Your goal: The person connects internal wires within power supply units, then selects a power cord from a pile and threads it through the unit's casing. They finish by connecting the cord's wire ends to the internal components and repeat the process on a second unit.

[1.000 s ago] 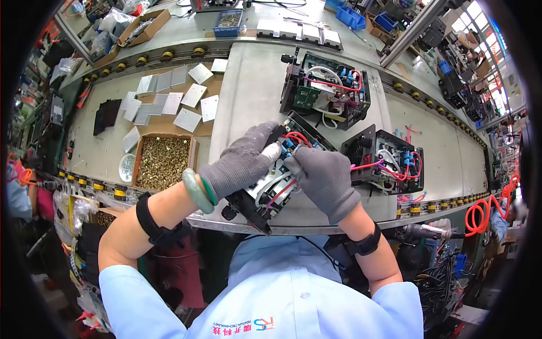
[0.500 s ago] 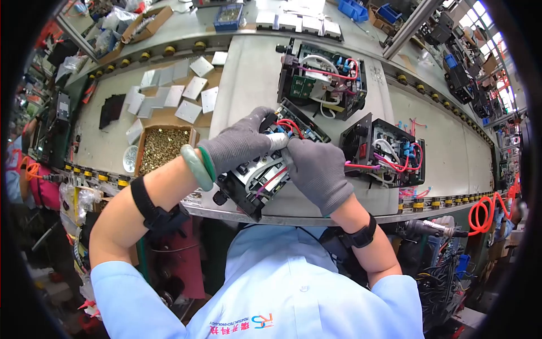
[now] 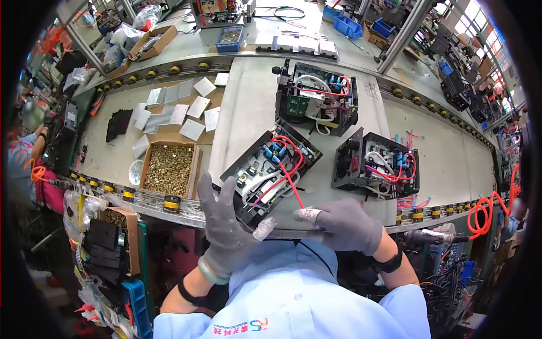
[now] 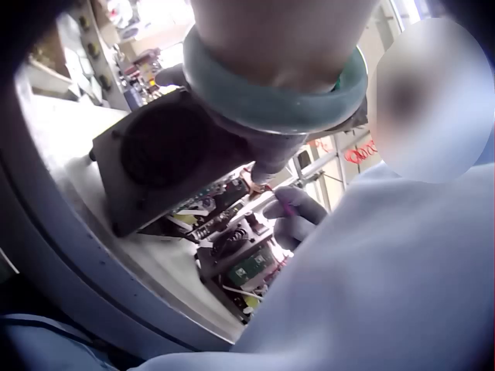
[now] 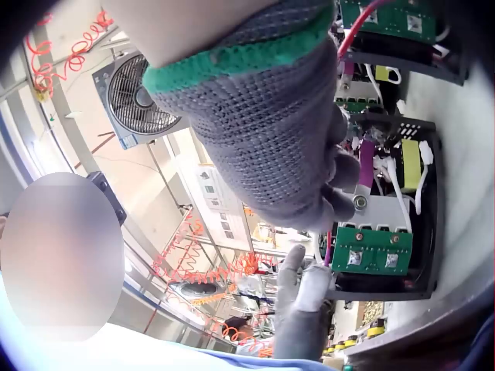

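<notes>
An open black electronics unit sits at an angle near the table's front edge, with blue terminals, white leads and red wires inside. My gloved right hand is at the front edge, its white-taped thumb and fingers pinching the end of a red wire stretched taut from the unit. Beside the unit's front left corner, my gloved left hand has its fingers spread and holds nothing. In the right wrist view, a green circuit board shows on a unit beyond the right hand.
Two similar units stand nearby, one behind and one to the right. At left are a carton of brass-coloured fasteners, silver heatsink plates and a small white dish. A power tool hangs at the right front edge.
Both hands have come off the unit's terminals toward my body. The left hand has opened beside the unit, while the right has drawn the red wire out over the front edge.
</notes>
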`<state>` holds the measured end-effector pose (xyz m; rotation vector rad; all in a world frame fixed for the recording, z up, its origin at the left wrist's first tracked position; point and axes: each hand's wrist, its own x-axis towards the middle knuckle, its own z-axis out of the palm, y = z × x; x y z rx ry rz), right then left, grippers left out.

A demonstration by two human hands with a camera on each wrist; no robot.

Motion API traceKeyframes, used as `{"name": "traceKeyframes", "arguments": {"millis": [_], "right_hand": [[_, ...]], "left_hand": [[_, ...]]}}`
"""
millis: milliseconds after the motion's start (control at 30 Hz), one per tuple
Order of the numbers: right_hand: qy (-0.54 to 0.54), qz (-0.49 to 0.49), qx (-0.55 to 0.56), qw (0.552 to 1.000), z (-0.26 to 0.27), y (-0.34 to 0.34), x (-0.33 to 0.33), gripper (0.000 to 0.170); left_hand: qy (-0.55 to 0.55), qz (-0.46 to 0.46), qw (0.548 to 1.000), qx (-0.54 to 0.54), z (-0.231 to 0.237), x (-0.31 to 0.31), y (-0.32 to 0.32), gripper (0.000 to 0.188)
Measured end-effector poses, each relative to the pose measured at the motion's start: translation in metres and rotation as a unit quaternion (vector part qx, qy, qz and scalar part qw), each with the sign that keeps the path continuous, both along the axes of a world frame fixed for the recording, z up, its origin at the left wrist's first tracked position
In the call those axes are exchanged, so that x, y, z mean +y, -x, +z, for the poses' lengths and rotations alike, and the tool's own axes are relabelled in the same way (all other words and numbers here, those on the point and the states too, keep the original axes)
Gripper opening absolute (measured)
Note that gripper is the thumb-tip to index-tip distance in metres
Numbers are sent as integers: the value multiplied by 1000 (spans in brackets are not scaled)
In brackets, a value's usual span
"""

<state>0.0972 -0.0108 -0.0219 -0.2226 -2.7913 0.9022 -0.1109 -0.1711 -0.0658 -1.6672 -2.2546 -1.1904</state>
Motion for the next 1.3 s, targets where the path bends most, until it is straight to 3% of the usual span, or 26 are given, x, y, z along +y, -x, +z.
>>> {"name": "traceKeyframes", "arguments": {"millis": [67, 133, 200, 300, 367, 433, 467, 500, 533, 767, 833, 967, 1133, 1300], "right_hand": [[2, 6, -13, 1000, -1, 9, -5, 45], [1, 16, -25, 1000, 1, 24, -9, 44], [-108, 32, 23, 993, 1, 44, -18, 33], [-164, 5, 97, 982, 9, 86, -31, 21], [-122, -7, 180, 976, 14, 114, -32, 10], [-172, -20, 74, 982, 3, 125, -29, 7], [-170, -21, 73, 983, -3, 129, -27, 7], [-158, -45, 87, 983, -9, 132, -25, 21], [-146, -69, 99, 982, -14, 136, -23, 37], [-204, 20, 78, 976, -20, 142, -8, 17], [-245, 44, 4, 969, -10, 141, -9, 3], [-255, 54, 25, 965, -11, 140, -9, 5], [-237, 50, 141, 960, -22, 142, -12, 7], [-247, 46, 85, 964, -12, 140, -9, 7]], "left_hand": [[-34, 3, 999, -24, -6, 2, 8, 92], [-22, -61, 997, 29, -2, 3, 36, 92], [-30, -114, 993, -8, -1, 6, 68, 91], [6, -152, 988, -9, 7, 4, 88, 99], [27, -171, 985, -13, 7, 1, 92, 106], [45, -172, 984, 22, 10, -2, 93, 117], [35, -163, 986, 6, 11, -3, 92, 120], [22, -154, 988, -12, 12, -3, 91, 123], [72, -119, 989, 49, 15, -6, 90, 129], [140, -112, 984, -21, 20, -9, 93, 127], [158, -110, 981, -4, 27, -7, 95, 122], [152, -124, 981, -1, 30, -6, 99, 121], [149, -125, 981, -19, 27, -5, 103, 121], [157, -124, 980, -11, 27, -5, 104, 123]]}}
